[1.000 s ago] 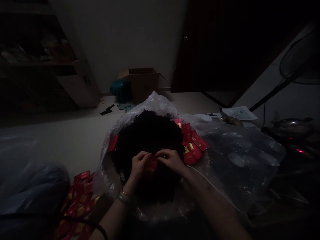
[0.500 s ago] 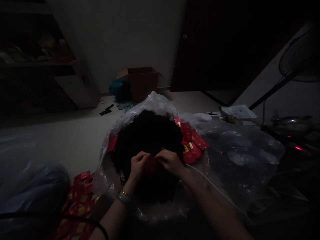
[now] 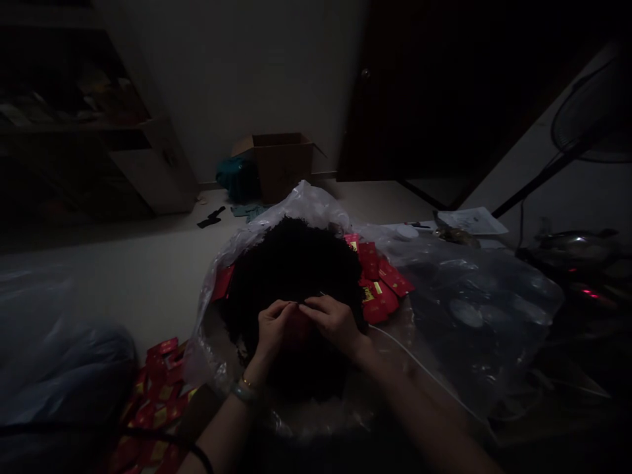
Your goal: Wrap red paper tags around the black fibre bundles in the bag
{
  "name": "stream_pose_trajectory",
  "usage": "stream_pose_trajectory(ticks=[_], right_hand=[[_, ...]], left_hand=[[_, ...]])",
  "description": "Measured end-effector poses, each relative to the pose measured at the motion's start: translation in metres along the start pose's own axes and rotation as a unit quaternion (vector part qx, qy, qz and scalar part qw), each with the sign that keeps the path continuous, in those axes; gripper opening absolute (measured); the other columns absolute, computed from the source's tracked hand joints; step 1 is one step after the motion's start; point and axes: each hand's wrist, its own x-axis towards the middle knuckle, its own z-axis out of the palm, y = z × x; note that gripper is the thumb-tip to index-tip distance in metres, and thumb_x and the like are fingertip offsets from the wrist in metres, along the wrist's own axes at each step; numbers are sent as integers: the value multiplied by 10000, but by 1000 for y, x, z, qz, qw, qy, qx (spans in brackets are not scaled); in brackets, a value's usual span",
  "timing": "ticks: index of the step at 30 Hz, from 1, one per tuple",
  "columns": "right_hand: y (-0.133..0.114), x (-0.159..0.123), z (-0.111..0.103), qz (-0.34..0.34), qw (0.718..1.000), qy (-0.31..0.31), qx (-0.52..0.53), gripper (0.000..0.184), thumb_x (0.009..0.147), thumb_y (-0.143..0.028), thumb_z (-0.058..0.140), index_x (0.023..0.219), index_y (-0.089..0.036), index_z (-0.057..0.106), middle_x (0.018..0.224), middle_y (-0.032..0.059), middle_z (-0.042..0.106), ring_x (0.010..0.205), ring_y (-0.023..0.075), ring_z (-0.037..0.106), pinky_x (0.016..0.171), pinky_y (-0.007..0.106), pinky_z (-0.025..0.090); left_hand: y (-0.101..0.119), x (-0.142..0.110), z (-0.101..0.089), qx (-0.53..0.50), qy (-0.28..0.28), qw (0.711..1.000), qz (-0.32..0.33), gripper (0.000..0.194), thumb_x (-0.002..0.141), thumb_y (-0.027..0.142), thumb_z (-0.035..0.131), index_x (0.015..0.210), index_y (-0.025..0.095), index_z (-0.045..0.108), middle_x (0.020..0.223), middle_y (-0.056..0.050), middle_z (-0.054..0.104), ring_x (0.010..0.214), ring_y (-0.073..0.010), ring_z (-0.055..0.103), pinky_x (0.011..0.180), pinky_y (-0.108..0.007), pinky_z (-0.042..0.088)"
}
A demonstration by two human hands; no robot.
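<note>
My left hand (image 3: 272,328) pinches the upper edge of a dark red packet (image 3: 297,331), its fingertips pressed together. From the right, my right hand (image 3: 337,324) meets it at the same edge, with fingers closed; a thin pale sliver, too small to name, shows above its knuckles. The packet hangs below both hands over a heap of black, shaggy material (image 3: 299,257). A clear plastic bag (image 3: 302,197) surrounds this heap. Several red packets (image 3: 379,297) with gold marks lie at its right side, and another red packet (image 3: 223,282) at its left.
More red packets (image 3: 160,408) are piled at the lower left beside a dark bundle in plastic (image 3: 74,368). Clear plastic (image 3: 474,309) with round items spreads to the right, a white cord (image 3: 419,362) along it. An open carton (image 3: 284,164) stands behind; a fan (image 3: 592,118) is at right.
My right hand has shifted slightly left, so its fingertips now meet those of my left hand at the packet's top edge. My left hand has stayed nearly still.
</note>
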Motion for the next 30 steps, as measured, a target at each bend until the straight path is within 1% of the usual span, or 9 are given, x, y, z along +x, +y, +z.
stream_pose_trajectory(ticks=[5, 10, 12, 16, 18, 20, 26, 28, 30], right_hand=[[7, -8, 11, -2, 999, 0, 44, 319, 900, -159, 443, 1111, -270, 654, 1029, 79, 696, 902, 164, 641, 763, 314, 541], [10, -11, 18, -14, 996, 26, 83, 310, 903, -158, 428, 1099, -240, 654, 1047, 83, 697, 920, 161, 648, 776, 319, 550], [8, -9, 20, 6, 995, 26, 99, 281, 894, -160, 451, 1057, -231, 669, 1019, 81, 703, 908, 162, 651, 784, 325, 546], [5, -2, 22, 74, 989, 15, 125, 200, 860, -166, 518, 928, -228, 695, 963, 65, 709, 889, 170, 655, 794, 331, 537], [3, 0, 22, 96, 988, 12, 122, 174, 851, -170, 534, 901, -220, 693, 934, 62, 708, 872, 172, 656, 785, 319, 532], [1, 1, 21, 103, 989, 7, 107, 173, 862, -181, 525, 913, -217, 686, 905, 60, 703, 847, 170, 652, 769, 300, 523], [-6, 4, 15, 93, 996, -10, -13, 216, 897, -200, 488, 966, -244, 688, 878, 63, 678, 763, 150, 606, 676, 248, 456], [-7, 7, 14, 85, 996, -17, -24, 204, 886, -190, 502, 926, -239, 695, 861, 66, 672, 763, 156, 592, 666, 254, 447], [-5, 12, 13, 83, 996, -28, -4, 159, 856, -177, 542, 874, -221, 694, 868, 71, 671, 804, 173, 590, 689, 268, 455]], left_hand=[[-1, 0, 1, 2, 4, 1000, -6, 198, 687, 356, 666, 647, 164, 695, 651, -7, 648, 652, -146, 585, 630, -239, 456], [-3, 1, 0, 3, 11, 1000, -10, 180, 688, 345, 669, 661, 170, 703, 661, -6, 659, 668, -149, 599, 654, -243, 464], [-4, 1, 0, 3, 15, 1000, -3, 174, 685, 342, 671, 658, 173, 705, 661, -6, 662, 666, -150, 604, 655, -245, 467], [-6, 1, 0, 33, 10, 999, 38, 166, 698, 341, 665, 661, 185, 710, 671, -16, 670, 675, -160, 614, 659, -255, 473], [-6, 1, -1, 46, 10, 997, 55, 169, 701, 347, 664, 665, 189, 712, 672, -20, 672, 677, -164, 616, 657, -259, 475], [-7, 1, -1, 50, 14, 997, 63, 174, 704, 354, 663, 670, 190, 713, 671, -20, 672, 680, -167, 617, 654, -260, 476], [-5, -1, 1, 47, 24, 998, 42, 148, 703, 329, 665, 682, 191, 716, 678, -12, 674, 687, -164, 623, 649, -250, 480], [-4, -2, 2, 40, 28, 998, 33, 154, 701, 334, 667, 689, 189, 716, 684, -15, 678, 692, -168, 627, 645, -252, 484], [-4, -3, 2, 39, 29, 998, 33, 160, 705, 340, 664, 692, 190, 718, 685, -17, 678, 694, -170, 627, 641, -253, 483]])
